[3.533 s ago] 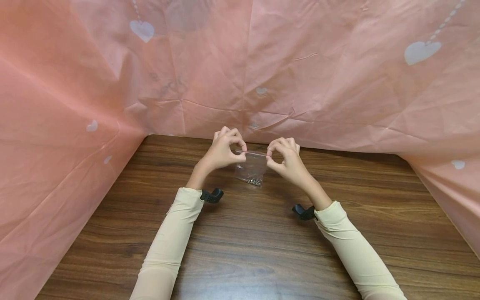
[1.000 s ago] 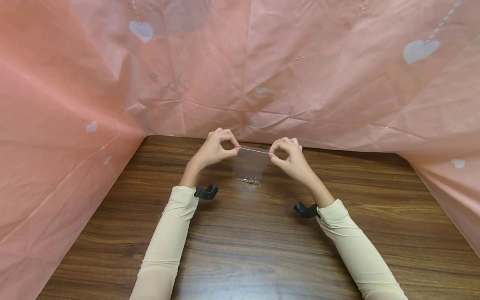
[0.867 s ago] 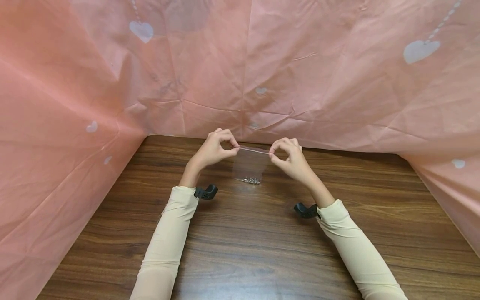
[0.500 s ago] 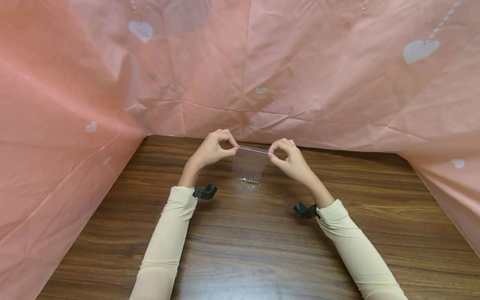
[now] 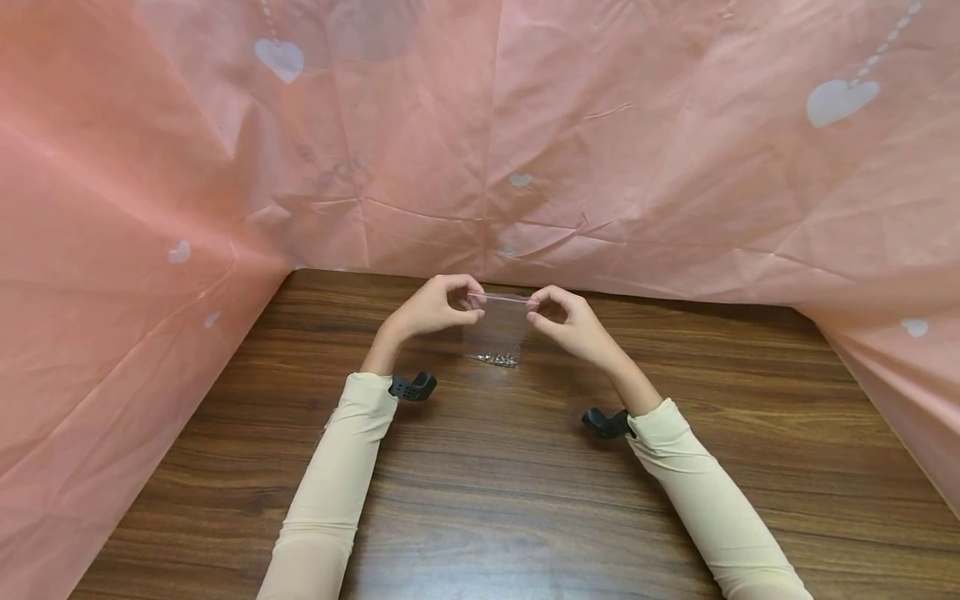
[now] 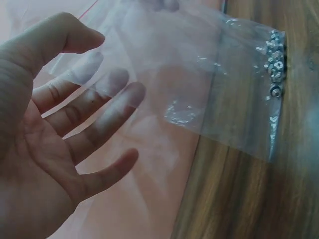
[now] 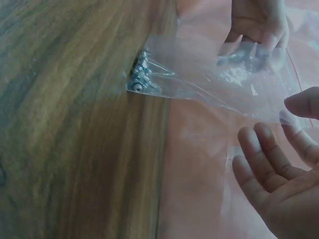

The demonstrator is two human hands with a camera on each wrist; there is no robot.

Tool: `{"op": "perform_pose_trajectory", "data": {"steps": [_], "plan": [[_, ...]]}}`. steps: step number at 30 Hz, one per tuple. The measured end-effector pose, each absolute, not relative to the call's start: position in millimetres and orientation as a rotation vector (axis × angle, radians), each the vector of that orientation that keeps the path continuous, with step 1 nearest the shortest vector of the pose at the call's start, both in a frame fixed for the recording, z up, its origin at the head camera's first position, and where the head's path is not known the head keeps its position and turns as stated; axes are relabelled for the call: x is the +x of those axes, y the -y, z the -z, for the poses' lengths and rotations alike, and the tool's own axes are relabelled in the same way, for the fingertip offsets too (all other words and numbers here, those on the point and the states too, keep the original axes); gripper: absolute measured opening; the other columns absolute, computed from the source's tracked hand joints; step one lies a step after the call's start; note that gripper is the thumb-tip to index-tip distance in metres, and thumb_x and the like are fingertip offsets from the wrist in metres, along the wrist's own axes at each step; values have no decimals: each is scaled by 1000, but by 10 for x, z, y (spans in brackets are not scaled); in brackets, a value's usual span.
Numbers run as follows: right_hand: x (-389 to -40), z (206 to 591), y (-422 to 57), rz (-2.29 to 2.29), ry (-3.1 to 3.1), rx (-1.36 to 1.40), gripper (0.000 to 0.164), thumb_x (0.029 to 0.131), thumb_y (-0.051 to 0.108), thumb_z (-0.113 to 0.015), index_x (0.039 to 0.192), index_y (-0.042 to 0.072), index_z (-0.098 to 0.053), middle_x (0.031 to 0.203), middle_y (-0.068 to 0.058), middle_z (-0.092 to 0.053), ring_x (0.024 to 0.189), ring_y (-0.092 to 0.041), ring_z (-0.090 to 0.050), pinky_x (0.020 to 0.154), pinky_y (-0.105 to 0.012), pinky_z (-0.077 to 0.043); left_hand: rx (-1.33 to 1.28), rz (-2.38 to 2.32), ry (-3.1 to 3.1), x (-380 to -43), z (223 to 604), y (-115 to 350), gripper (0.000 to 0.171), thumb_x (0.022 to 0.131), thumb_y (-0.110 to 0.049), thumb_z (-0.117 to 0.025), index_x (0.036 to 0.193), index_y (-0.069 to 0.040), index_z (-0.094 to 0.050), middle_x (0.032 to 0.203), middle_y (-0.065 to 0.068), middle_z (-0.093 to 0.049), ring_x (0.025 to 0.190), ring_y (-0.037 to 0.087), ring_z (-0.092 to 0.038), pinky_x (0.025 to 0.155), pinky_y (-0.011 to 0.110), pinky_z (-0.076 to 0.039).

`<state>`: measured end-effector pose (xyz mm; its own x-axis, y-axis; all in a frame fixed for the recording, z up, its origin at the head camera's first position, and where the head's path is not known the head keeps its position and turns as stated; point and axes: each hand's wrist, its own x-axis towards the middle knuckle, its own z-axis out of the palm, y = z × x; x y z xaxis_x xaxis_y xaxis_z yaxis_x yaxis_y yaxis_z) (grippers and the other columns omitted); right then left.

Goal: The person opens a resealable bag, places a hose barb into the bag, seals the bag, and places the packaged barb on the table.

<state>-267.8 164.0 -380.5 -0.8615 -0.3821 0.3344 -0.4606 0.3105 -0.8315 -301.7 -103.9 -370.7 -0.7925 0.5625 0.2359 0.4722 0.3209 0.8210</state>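
A clear zip-lock bag (image 5: 495, 325) hangs between both hands, its seal strip uppermost. Small shiny metal pieces (image 5: 501, 360), apparently screws or nuts, lie gathered along its bottom edge. My left hand (image 5: 435, 307) holds the bag's left top side, thumb in front and fingertips behind; the left wrist view shows those fingers (image 6: 99, 92) through the plastic, with a gap to the thumb. At the right top side my right hand (image 5: 570, 321) holds the bag between thumb and index finger; its other fingers (image 7: 259, 154) are loosely bent beside the plastic.
The brown wood-grain table (image 5: 480, 483) spreads below the hands. Pink sheeting with white hearts (image 5: 600, 150) rises at the back and both sides. Each wrist wears a black strap with a camera mount (image 5: 414, 387).
Both hands have lowered slightly and drawn closer together over the last half second. Their fingers have shifted from tight corner pinches to a looser hold on the bag, whose top has slackened.
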Motion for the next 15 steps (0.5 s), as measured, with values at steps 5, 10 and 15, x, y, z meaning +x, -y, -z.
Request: {"op": "perform_pose_trajectory", "data": {"steps": [5,10,15], "plan": [[-2720,3896,-1609,-1664,2505,804,21,91,-5,-64,111,-13,-62,108,-30,-65,93,-12,-63,85,-20,-51,934,-1528,-2382,-3039,3772,1006,23,85,3,-71,106,3,-62,99,15,-70,89,16,-68,85,31,-57],[-2724,3972,-1572,-1744,2557,735,21,92,-3,-63,110,-12,-62,105,-29,-65,89,-9,-63,79,-19,-52,905,-1563,-2339,-3069,3850,958,21,86,5,-68,105,4,-59,96,10,-67,87,11,-65,84,27,-55],[-2706,4042,-1550,-1913,2574,651,22,95,-2,-60,112,-14,-58,101,-27,-66,83,-8,-66,79,-30,-58,881,-1549,-2345,-3065,3931,924,20,87,5,-68,105,5,-59,95,7,-64,89,9,-60,89,29,-54]]}}
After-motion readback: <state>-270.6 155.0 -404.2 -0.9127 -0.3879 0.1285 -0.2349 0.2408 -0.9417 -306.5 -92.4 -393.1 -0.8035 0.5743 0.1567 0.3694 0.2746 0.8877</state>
